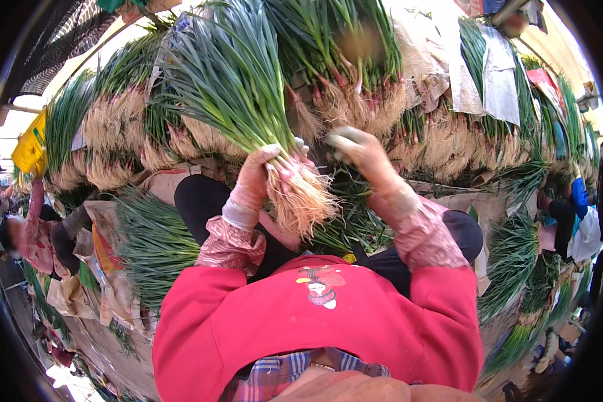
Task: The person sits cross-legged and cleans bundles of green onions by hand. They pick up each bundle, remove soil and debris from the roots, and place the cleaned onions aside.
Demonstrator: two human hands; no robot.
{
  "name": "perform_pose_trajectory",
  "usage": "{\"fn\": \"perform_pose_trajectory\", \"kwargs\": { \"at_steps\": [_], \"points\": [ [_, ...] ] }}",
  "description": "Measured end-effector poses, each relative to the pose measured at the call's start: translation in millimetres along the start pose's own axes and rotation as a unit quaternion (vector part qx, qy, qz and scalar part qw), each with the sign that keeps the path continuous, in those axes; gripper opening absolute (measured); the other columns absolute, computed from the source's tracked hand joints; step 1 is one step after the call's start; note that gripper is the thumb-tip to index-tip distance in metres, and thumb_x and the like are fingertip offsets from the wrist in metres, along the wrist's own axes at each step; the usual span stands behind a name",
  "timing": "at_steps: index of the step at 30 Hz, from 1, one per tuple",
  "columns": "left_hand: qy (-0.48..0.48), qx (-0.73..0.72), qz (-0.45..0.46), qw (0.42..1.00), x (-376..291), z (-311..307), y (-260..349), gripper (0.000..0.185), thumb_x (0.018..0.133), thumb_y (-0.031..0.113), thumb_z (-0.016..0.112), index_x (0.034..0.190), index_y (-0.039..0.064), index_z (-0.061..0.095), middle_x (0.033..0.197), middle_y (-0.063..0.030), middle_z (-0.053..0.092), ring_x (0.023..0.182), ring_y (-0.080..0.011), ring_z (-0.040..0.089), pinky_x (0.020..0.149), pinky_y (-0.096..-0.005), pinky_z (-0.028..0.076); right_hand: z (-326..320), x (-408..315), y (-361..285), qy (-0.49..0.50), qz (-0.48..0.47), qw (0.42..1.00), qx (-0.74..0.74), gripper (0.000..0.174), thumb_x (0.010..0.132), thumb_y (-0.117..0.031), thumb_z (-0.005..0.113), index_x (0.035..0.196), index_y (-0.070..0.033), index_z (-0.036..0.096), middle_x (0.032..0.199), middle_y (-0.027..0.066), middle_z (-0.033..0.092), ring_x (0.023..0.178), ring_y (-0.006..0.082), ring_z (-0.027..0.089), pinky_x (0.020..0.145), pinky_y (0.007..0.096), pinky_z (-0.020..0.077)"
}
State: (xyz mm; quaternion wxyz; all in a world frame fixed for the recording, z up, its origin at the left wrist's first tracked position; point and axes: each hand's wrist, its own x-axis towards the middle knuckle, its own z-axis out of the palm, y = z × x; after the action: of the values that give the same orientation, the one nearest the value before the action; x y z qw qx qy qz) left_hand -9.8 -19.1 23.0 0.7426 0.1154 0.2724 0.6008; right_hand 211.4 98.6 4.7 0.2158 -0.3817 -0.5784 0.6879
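Observation:
My left hand (254, 173) grips a thick bunch of spring onions (246, 113) near its base. The long green leaves fan away to the upper left, and the pale, hairy roots (301, 201) hang towards my lap. Whitish coverings show on the fingertips of both hands. My right hand (362, 151) hovers just right of the bunch, fingers bent and blurred, with nothing visible in it. Beyond it a stacked bundle of spring onions (357, 100) lies with its roots facing me. Loose green leaves (352, 226) lie between my knees.
A long row of rooted bundles (115, 125) curves across the front, partly covered by pale sacking (500, 75). Leafy piles lie to the left (153, 246) and right (512, 261). A person (35, 241) sits at far left by a yellow bag (30, 143); another person (565, 221) is at far right.

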Motion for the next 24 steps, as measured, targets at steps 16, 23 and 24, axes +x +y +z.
{"fn": "perform_pose_trajectory", "kwargs": {
  "at_steps": [16,23,24],
  "points": [
    [-0.043,-0.070,0.155,0.984,-61,69,54,0.047,0.095,0.042,0.047,0.118,0.003,0.057,0.114,-0.0121,0.062,0.102,-0.0298,0.061,0.096,-0.0458,0.048,-26,-7,21,-0.219,0.077,0.849,-0.475,0.033,0.081,-0.025,0.067,0.108,-0.006,0.067,0.099,0.0067,0.068,0.083,0.0200,0.065,0.075,0.0332,0.0525],
    [0.146,0.111,0.250,0.951,-6,99,92,0.039,0.101,0.028,0.043,0.131,0.004,0.051,0.129,-0.0166,0.056,0.112,-0.0258,0.059,0.091,-0.0393,0.053,36,-3,-98,-0.081,-0.393,0.760,-0.512,0.041,0.089,-0.022,0.064,0.124,-0.003,0.056,0.117,0.0123,0.060,0.107,0.0227,0.059,0.094,0.0317,0.0484],
    [0.101,0.130,0.262,0.951,9,97,101,0.038,0.101,0.026,0.043,0.131,0.004,0.051,0.129,-0.0171,0.056,0.111,-0.0255,0.059,0.090,-0.0382,0.054,45,0,-105,-0.128,-0.384,0.836,-0.371,0.035,0.089,-0.019,0.063,0.119,-0.004,0.057,0.111,0.0115,0.061,0.104,0.0221,0.058,0.094,0.0321,0.0486]
  ]
}}
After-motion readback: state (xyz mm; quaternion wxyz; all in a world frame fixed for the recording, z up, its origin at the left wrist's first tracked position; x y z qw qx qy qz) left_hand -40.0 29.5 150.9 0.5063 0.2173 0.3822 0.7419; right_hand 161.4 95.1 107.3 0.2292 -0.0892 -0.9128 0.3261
